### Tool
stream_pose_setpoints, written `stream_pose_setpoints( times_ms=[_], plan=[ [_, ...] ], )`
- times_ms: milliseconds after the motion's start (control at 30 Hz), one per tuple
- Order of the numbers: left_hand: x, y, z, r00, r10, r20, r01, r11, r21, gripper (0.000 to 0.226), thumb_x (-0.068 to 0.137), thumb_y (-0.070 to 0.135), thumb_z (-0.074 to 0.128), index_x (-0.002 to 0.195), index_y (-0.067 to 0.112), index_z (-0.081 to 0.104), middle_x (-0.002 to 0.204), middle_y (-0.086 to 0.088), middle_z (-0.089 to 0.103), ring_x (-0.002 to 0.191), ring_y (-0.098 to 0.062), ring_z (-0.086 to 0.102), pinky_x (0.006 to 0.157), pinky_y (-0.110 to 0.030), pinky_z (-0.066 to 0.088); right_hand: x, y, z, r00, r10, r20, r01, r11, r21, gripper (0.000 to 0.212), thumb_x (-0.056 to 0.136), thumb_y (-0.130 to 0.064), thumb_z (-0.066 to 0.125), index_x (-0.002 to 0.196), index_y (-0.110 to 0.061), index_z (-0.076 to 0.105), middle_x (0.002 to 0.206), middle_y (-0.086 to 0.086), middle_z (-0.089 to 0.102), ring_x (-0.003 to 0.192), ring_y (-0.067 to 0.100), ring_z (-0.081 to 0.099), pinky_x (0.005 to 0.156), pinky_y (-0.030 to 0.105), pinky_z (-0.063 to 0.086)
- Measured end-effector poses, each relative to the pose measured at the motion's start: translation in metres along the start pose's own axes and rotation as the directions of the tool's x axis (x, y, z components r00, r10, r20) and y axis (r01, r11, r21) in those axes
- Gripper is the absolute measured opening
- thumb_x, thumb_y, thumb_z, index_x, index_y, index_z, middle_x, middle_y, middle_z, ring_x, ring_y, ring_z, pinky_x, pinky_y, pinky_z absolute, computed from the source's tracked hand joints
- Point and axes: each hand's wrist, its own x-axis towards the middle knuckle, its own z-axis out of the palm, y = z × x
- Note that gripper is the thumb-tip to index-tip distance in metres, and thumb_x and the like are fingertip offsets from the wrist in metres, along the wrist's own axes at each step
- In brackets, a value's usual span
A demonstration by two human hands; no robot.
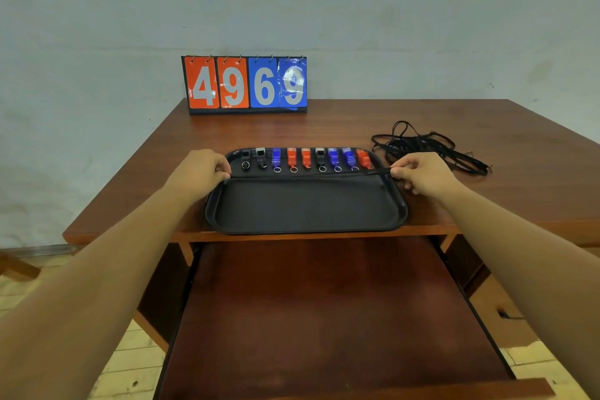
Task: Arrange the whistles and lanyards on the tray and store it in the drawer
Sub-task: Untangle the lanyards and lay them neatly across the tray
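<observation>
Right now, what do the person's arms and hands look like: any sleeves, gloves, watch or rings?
All bare. The left hand and right hand wear no gloves, and no ring shows. The left forearm and right forearm are uncovered to the frame edge: no sleeves, watch, bracelet or markings in view.

The black lanyard (311, 174) stretched across the black tray (305, 230) barely shows mid-span, and its ends vanish under the fingers of the left grip (198, 172) and right grip (422, 177). The tangled pile of lanyards (428, 146) near the desk's (324, 127) right edge cannot be counted. The drawer's (324, 318) near end is cut off below.
</observation>
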Motion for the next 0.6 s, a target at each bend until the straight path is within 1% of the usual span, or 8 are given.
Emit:
stream_pose_setpoints(
  times_ms=[100,167,233,333,400,467,533,600],
  plan=[
    [0.003,0.001,0.001,1.0,-0.004,0.001,0.004,1.0,0.024,0.008,0.092,0.016,0.066,0.093,0.02,0.073,0.1,-0.001,0.066,0.091,-0.018,0.062,0.086,-0.033,0.05,0.002,0.004,0.003,1.0,0.01,-0.029,-0.01,1.0,0.024,0.013,0.095,-0.013,0.067,0.105,-0.012,0.076,0.09,0.004,0.07,0.079,0.016,0.064,0.061,0.024,0.049],
    [0.004,0.001,0.002,1.0,-0.024,-0.014,0.024,1.0,0.017,0.01,0.092,0.016,0.065,0.088,0.021,0.072,0.103,-0.002,0.066,0.091,-0.018,0.061,0.086,-0.033,0.049,0.004,0.004,0.006,0.999,0.005,-0.049,-0.005,1.0,0.008,0.016,0.095,-0.013,0.067,0.108,-0.012,0.076,0.1,0.004,0.072,0.092,0.018,0.066,0.075,0.029,0.053],
    [0.004,0.002,0.005,0.995,-0.083,-0.058,0.082,0.996,-0.029,0.01,0.093,0.016,0.065,0.095,0.017,0.075,0.107,-0.004,0.067,0.095,-0.019,0.062,0.09,-0.034,0.048,0.004,0.003,0.009,0.998,-0.003,-0.062,0.001,1.0,-0.025,0.017,0.095,-0.014,0.066,0.109,-0.012,0.075,0.107,0.005,0.072,0.099,0.017,0.063,0.089,0.033,0.049],
    [0.004,0.004,0.005,0.979,-0.171,-0.113,0.159,0.981,-0.107,0.016,0.094,0.013,0.064,0.104,0.013,0.076,0.113,-0.005,0.071,0.103,-0.02,0.063,0.094,-0.034,0.047,0.005,-0.001,0.013,0.998,-0.001,-0.061,-0.001,0.999,-0.034,0.02,0.096,-0.014,0.065,0.113,-0.011,0.074,0.113,0.007,0.071,0.099,0.015,0.059,0.09,0.032,0.044],
    [0.004,0.002,0.005,0.979,-0.188,-0.079,0.178,0.977,-0.118,0.018,0.093,0.013,0.062,0.103,0.016,0.077,0.116,-0.004,0.07,0.101,-0.019,0.062,0.093,-0.034,0.048,0.004,-0.003,0.013,0.998,-0.002,-0.055,0.0,0.999,-0.034,0.02,0.096,-0.016,0.065,0.113,-0.011,0.074,0.114,0.007,0.071,0.101,0.017,0.06,0.09,0.031,0.044],
    [0.002,0.003,0.003,0.98,-0.196,-0.044,0.19,0.974,-0.121,0.018,0.091,0.016,0.062,0.102,0.018,0.075,0.116,-0.005,0.068,0.097,-0.017,0.059,0.088,-0.034,0.05,0.003,-0.002,0.011,0.999,-0.013,-0.042,0.012,0.999,-0.031,0.021,0.096,-0.017,0.066,0.114,-0.012,0.073,0.115,0.006,0.071,0.107,0.02,0.063,0.093,0.033,0.047],
    [0.0,0.005,0.002,0.975,-0.21,-0.072,0.2,0.971,-0.132,0.019,0.087,0.026,0.061,0.104,0.022,0.069,0.119,-0.007,0.06,0.101,-0.022,0.058,0.09,-0.04,0.051,0.001,-0.002,0.008,0.999,-0.021,-0.03,0.021,1.0,-0.012,0.021,0.096,-0.017,0.064,0.116,-0.014,0.072,0.117,0.005,0.07,0.11,0.021,0.064,0.099,0.038,0.049],
    [0.0,0.01,-0.002,0.967,-0.221,-0.13,0.205,0.97,-0.126,0.021,0.086,0.032,0.058,0.104,0.023,0.065,0.12,-0.008,0.052,0.107,-0.027,0.055,0.093,-0.047,0.051,0.001,-0.002,0.002,0.998,-0.034,-0.051,0.034,0.999,0.006,0.021,0.097,-0.017,0.063,0.115,-0.015,0.073,0.118,0.003,0.069,0.11,0.019,0.062,0.099,0.041,0.051]
  ],
)
